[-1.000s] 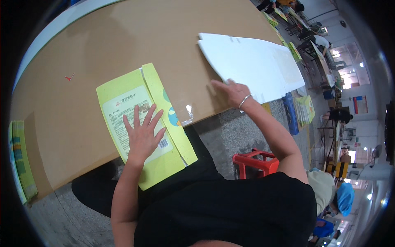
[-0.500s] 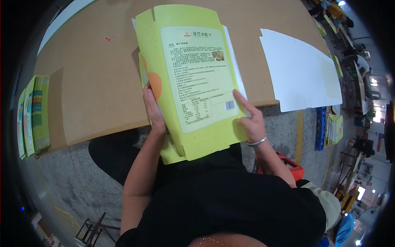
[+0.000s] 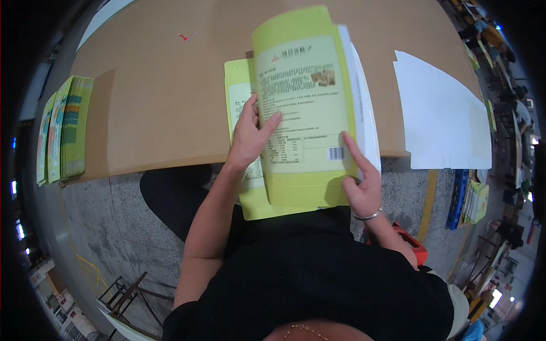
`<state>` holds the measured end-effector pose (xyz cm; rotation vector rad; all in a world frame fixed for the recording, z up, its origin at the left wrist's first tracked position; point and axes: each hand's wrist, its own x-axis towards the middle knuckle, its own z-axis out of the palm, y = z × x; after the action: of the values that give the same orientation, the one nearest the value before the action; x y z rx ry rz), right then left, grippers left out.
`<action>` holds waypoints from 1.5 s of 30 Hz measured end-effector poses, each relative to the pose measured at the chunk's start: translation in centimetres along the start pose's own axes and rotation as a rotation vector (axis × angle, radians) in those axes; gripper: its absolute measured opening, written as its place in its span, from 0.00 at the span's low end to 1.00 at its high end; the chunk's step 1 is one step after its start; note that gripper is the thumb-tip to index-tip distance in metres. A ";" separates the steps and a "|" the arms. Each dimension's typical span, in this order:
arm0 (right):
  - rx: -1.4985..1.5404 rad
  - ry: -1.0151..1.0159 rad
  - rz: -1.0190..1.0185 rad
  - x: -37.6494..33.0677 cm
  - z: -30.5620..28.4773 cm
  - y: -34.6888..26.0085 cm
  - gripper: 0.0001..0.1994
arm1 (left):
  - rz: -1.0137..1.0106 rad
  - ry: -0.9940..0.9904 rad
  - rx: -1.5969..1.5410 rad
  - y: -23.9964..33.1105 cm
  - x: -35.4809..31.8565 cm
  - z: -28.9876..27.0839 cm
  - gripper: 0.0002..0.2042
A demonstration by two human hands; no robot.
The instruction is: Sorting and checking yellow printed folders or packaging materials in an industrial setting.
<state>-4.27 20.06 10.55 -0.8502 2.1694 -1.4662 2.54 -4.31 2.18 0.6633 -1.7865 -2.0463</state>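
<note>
Both hands grip 1 yellow flat carton (image 3: 304, 108) between them: the left hand (image 3: 250, 136) presses its left edge, the right hand (image 3: 359, 184) pinches its lower right corner. Left of the left hand lies a stack of cartons (image 3: 62, 133); right of the right hand, white sheets (image 3: 441, 116).

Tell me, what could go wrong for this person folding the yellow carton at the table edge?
The yellow carton hangs partly over the table edge, so it might slip toward the lap if the left hand eases off. The right hand pins only one corner, so the raised panel could spring out or crease crookedly. The white sheets nearby also overhang the edge and might get knocked to the floor.
</note>
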 end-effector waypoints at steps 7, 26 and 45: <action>-0.138 -0.156 0.198 -0.3 3.2 4.3 0.39 | -0.023 0.027 -0.089 0.2 -0.3 -1.6 0.30; -0.423 -0.437 0.209 2.1 0.2 4.1 0.25 | 0.294 0.045 1.321 -2.1 0.0 4.2 0.30; -0.951 0.000 -0.449 6.9 3.1 8.2 0.21 | 0.389 0.001 1.448 -1.7 0.6 6.4 0.27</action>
<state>-9.71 15.52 1.93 -1.7107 2.7910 -0.4725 -1.43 0.95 1.12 0.5125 -2.8861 -0.2460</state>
